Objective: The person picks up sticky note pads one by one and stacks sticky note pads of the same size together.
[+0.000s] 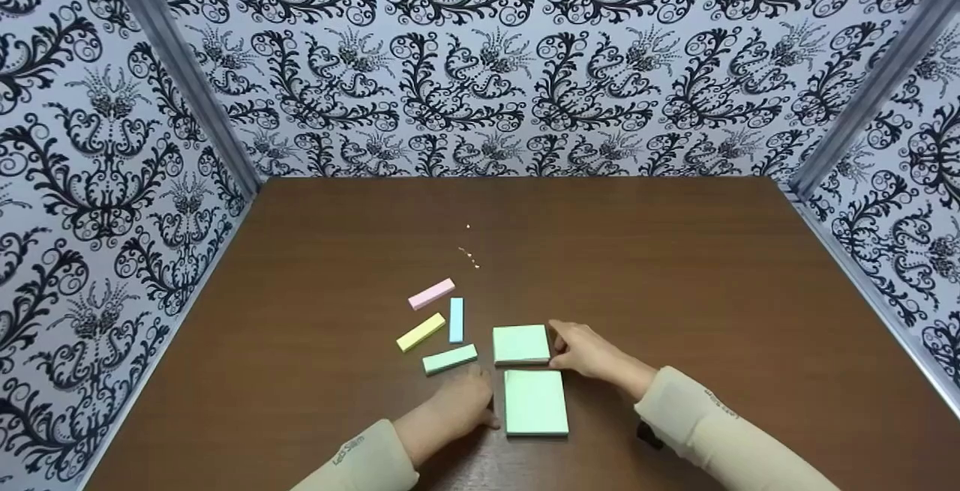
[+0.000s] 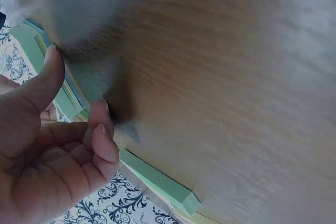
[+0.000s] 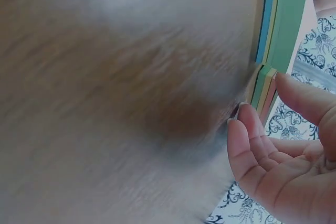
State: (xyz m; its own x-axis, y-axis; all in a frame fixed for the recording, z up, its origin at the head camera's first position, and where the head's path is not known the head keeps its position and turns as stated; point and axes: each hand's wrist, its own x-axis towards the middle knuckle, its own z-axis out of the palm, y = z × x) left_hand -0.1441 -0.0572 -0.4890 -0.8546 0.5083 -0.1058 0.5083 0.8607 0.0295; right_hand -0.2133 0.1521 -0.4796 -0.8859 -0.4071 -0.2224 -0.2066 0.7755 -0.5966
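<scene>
Two light green sticky note pads lie one behind the other: a smaller pad (image 1: 521,344) farther away and a larger pad (image 1: 535,402) nearer me. My left hand (image 1: 463,401) rests at the left side of the larger pad, its fingers loosely bent; in the left wrist view the thumb (image 2: 47,77) is by the layered edge. Beside the smaller pad's right edge is my right hand (image 1: 589,348), with the thumb (image 3: 304,95) at its corner in the right wrist view. That view shows coloured layers under the green top. Neither hand is wrapped around a pad.
Left of the pads lie narrow note strips: pink (image 1: 431,294), yellow (image 1: 421,332), blue (image 1: 456,320) and green (image 1: 450,359). Small pale specks (image 1: 469,255) dot the brown table (image 1: 637,251). Patterned walls (image 1: 480,64) enclose the back and sides.
</scene>
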